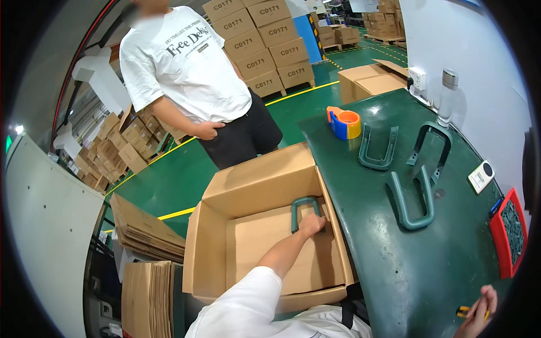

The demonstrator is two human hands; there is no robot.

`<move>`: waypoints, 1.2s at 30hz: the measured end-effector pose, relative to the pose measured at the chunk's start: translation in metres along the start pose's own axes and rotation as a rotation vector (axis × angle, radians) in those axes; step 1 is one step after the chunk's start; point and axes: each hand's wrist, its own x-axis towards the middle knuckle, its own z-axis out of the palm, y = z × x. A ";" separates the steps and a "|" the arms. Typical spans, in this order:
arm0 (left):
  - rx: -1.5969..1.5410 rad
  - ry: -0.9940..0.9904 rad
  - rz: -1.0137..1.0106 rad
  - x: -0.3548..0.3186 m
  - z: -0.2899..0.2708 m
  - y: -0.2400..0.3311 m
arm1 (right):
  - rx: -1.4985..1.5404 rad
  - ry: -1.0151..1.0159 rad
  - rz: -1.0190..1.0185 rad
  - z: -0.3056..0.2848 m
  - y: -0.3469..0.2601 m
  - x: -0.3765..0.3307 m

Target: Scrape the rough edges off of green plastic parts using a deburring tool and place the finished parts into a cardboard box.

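Note:
My left hand (311,224) reaches down into an open cardboard box (194,248) and is closed around one leg of a dark green U-shaped handle (304,201). The handle is at the box's far right corner, close to its bottom. At the lower right, my right hand (482,307) is closed on a small yellow-and-black tool (464,311), whose exact kind I cannot make out. Three more green U-shaped handles, a near one (414,217), a far left one (377,163) and a far right one (434,132), rest on the green table (389,270).
A tape dispenser (344,123), a clear bottle (447,98), a white device (480,176) and a red bin of small grey-green parts (510,231) are on the table. Flattened cartons (147,298) lean left of the box. Another person (186,73) stands beyond it, before stacked cartons (262,45).

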 end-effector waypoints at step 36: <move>-0.078 0.317 1.413 -0.155 -0.071 0.239 | 0.120 0.155 0.705 -0.051 0.084 -0.070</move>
